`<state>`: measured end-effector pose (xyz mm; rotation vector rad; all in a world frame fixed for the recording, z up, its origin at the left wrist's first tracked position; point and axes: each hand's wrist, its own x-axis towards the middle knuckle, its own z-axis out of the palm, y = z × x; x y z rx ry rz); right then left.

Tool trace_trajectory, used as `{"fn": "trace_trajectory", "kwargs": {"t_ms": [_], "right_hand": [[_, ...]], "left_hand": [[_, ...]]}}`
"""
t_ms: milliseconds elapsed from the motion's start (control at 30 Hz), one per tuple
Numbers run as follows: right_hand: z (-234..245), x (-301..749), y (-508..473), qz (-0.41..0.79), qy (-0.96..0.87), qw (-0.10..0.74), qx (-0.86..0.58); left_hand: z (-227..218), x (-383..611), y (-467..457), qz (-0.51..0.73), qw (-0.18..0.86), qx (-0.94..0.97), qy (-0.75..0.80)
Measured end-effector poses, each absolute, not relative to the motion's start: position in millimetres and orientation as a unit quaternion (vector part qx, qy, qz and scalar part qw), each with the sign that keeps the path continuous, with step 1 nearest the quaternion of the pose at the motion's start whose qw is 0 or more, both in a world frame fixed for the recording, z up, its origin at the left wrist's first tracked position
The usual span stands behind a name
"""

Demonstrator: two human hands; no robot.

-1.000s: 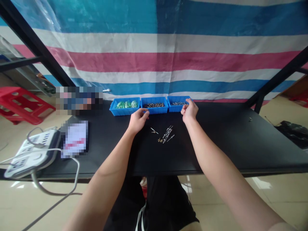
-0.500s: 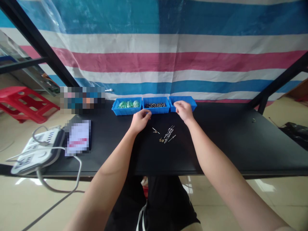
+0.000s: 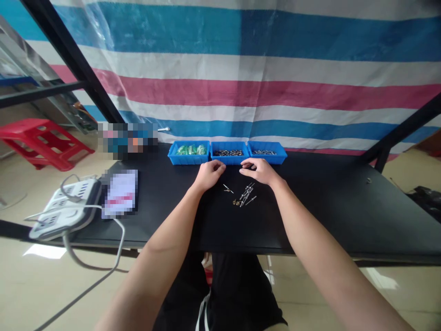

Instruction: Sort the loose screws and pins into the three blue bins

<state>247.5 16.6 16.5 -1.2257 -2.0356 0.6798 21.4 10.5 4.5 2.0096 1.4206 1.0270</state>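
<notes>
My left hand [image 3: 209,175] is in front of the middle blue bin, its thumb and fingers pinched together; anything between them is too small to make out. My right hand [image 3: 261,171] hovers before the right bin, thumb and fingers apart, with nothing visible in its grip. Between and below the hands lies a small pile of silver blind rivets [image 3: 246,194]. Two brass-coloured round pieces [image 3: 236,202] rest beside that pile. Nearer my left hand lie a thin silver pin [image 3: 228,188] and a small brass-coloured piece.
Three blue bins stand in a row: the left bin [image 3: 189,159] holds green-and-clear packets, the middle bin [image 3: 229,160] small metal pieces, the right bin [image 3: 272,159] silver rivets. A power strip [image 3: 65,207] with cables and a blurred flat item [image 3: 120,193] occupy the table's left side.
My right hand has moved from over the right bin down and left to in front of it, and its fingers have spread. My left hand stays pinched. The view has shifted slightly.
</notes>
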Motion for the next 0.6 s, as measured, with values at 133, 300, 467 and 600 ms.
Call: {"fn": "trace_trajectory", "kwargs": {"t_ms": [133,300,467,600], "right_hand": [[9.5,260.6,8.7,0.262,-0.817,0.237,-0.456],[-0.9,266.4,-22.4,0.239,-0.866,0.149,-0.414],[-4.4,244.2,-35.8,0.192,-0.887,0.094,-0.41],[-6.3,216.2,-23.6,0.163,-0.892,0.091,-0.413]], "left_hand": [[5.3,21.3,8.9,0.38,0.235,0.73,0.517],[3.7,20.9,9.2,0.381,0.231,0.733,0.514],[4.0,21.0,9.7,0.387,0.22,0.735,0.512],[5.5,20.8,8.5,0.386,0.219,0.738,0.509]]}}
